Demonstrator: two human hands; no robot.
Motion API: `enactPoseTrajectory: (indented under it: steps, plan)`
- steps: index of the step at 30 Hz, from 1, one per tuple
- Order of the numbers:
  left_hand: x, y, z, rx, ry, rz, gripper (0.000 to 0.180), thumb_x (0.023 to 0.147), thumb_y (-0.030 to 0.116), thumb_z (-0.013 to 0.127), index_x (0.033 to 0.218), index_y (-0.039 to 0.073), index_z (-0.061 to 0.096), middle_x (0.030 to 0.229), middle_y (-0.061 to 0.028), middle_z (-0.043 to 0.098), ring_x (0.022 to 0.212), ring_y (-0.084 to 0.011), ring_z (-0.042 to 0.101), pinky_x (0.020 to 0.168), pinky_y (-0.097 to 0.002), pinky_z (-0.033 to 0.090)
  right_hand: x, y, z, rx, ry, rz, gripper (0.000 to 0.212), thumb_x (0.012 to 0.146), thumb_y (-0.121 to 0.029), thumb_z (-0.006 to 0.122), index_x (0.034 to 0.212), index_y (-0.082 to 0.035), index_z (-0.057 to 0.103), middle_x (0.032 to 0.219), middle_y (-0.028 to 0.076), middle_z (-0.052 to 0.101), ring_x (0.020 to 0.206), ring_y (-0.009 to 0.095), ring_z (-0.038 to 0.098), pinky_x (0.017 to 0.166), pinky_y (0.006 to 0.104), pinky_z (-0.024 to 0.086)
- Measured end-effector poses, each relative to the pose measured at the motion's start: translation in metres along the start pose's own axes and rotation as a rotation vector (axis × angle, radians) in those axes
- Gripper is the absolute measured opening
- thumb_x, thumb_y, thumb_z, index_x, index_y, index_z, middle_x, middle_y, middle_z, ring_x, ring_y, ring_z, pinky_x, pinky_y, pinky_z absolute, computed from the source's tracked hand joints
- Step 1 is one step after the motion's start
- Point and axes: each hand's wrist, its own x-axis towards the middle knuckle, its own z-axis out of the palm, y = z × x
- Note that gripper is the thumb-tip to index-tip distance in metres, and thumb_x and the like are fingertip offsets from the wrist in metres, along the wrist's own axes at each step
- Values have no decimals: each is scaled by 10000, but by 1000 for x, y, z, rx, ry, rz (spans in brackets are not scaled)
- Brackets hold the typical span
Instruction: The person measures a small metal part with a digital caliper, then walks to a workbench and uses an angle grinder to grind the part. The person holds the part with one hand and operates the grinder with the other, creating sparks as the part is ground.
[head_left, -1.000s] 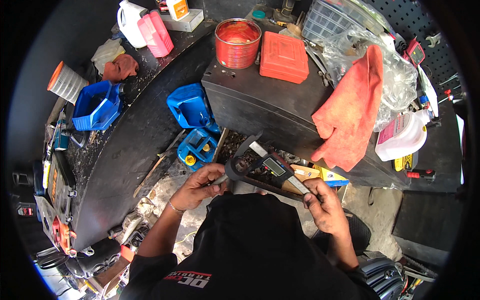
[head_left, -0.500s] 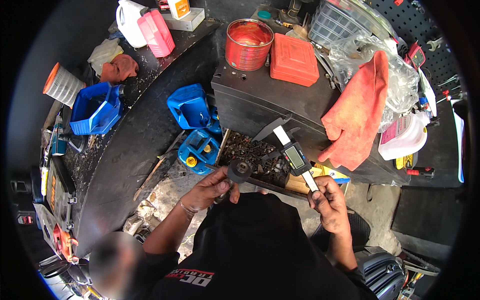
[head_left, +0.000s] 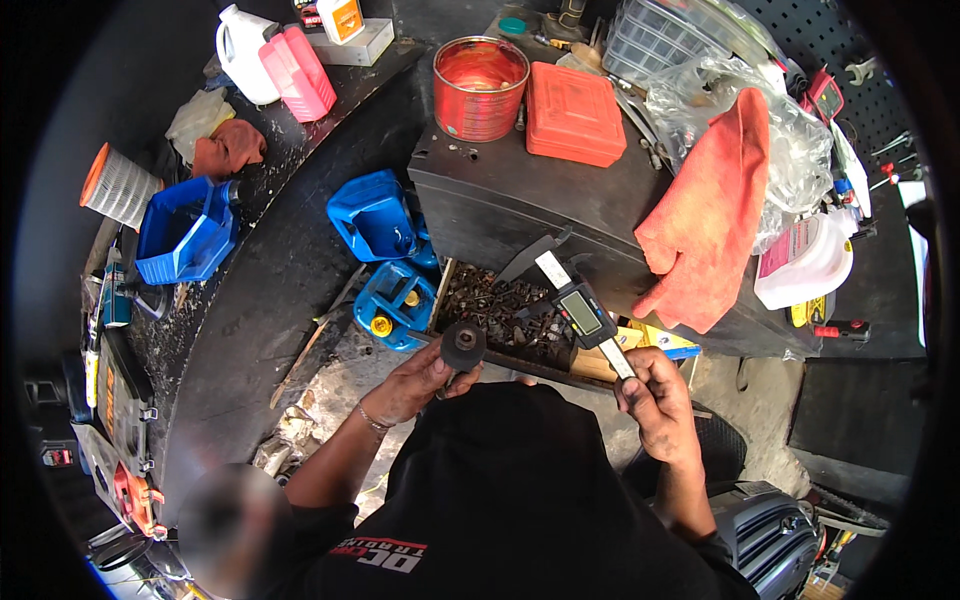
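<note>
My left hand (head_left: 408, 392) is closed on a dark round part (head_left: 464, 347), a thick disc with a small hole or bolt at its centre. Its face points up at me, while the fingers cover its underside. In my right hand (head_left: 658, 405) is a digital caliper (head_left: 580, 313), gripped by the lower end of its beam. The caliper's jaws point away to the upper left, apart from the round part. Below both tools lies an open drawer (head_left: 440, 300) with many small dark metal pieces and a yellow box (head_left: 600, 362).
A black cabinet (head_left: 530, 215) stands ahead, bearing a red can (head_left: 480, 95), a red case (head_left: 574, 115) and an orange cloth (head_left: 703, 225) draped over its edge. Blue containers (head_left: 395, 300) stand left of the drawer. A curved black bench (head_left: 260, 240) runs along the left.
The round part has tilted so its face shows more fully, and my left hand has shifted slightly left. My right hand keeps the caliper almost in place. The view has moved a little.
</note>
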Motion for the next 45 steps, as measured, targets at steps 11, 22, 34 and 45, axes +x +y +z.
enactPoseTrajectory:
  steps: [11, 22, 34, 45]
  plan:
    - [3, -2, 18, 15, -17, 15, 569, 990, 585, 574, 1239, 74, 564, 923, 4, 529, 788, -91, 444, 697, -240, 375, -6, 9, -20, -66, -46, -74, 110, 1032, -72, 534, 1108, 7, 541, 782, 23, 553, 700, 91, 498, 663, 246, 408]
    - [1, 3, 23, 268, 41, 54, 401, 1072, 297, 538, 1394, 60, 528, 1234, -24, 555, 1170, -130, 536, 1014, -312, 461, -21, -12, -36, -389, -84, -136, 172, 971, -44, 579, 1135, -1, 602, 836, 153, 671, 755, 304, 666, 704, 368, 509]
    - [-4, -1, 36, 279, 31, 57, 408, 1075, 299, 536, 1383, 33, 552, 1250, -42, 555, 1156, -134, 540, 983, -295, 468, -30, -15, -37, -405, -122, -96, 198, 959, -37, 590, 1152, 5, 601, 862, 169, 686, 783, 329, 677, 730, 376, 519]
    - [-7, -4, 44, 282, 62, 8, 467, 1071, 329, 529, 1418, 16, 524, 1243, -60, 568, 1146, -136, 542, 988, -295, 473, -31, -14, -38, -406, -146, -93, 204, 955, -36, 591, 1153, 8, 606, 866, 180, 688, 788, 339, 688, 726, 382, 524]
